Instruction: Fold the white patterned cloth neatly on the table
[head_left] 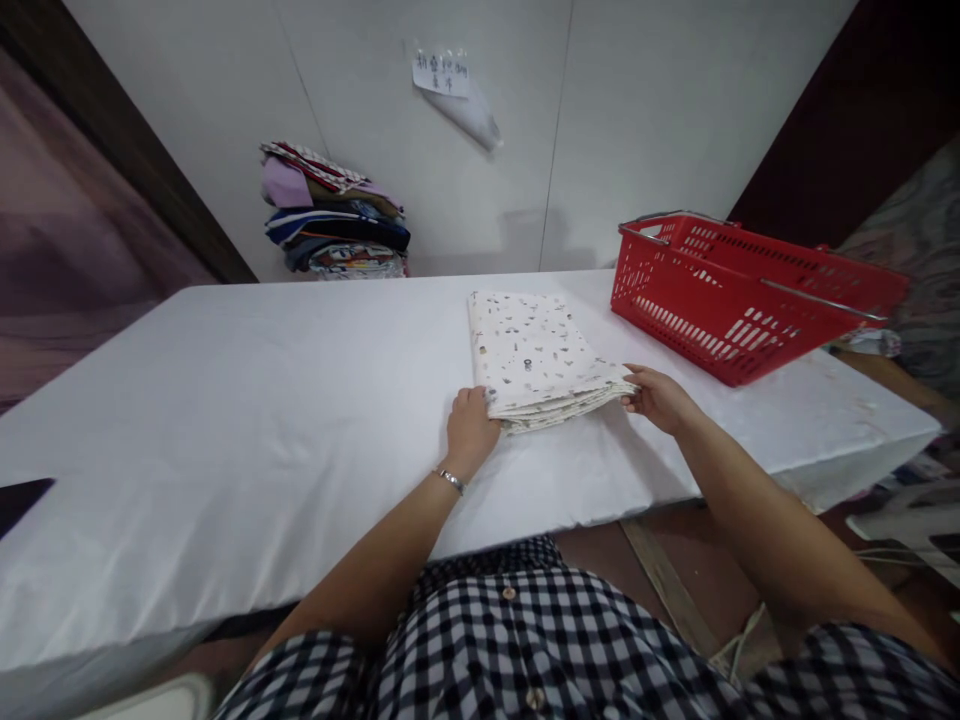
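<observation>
The white-covered worktop (240, 390) is kinda hogged at its right end by a red basket (675, 268). A clothes pile (337, 225) is stacked just past the far edge, left of middle. The folded cloth (536, 340) is laid between far and near edges, its near left corner gripped by the left hand (472, 430), near right pinched by the right hand (658, 398).

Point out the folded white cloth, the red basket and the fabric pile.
White cloth (529, 345), head view: patterned top face.
Red basket (679, 290), head view: near side wall.
Fabric pile (341, 225), head view: dark layers mid-pile.
</observation>
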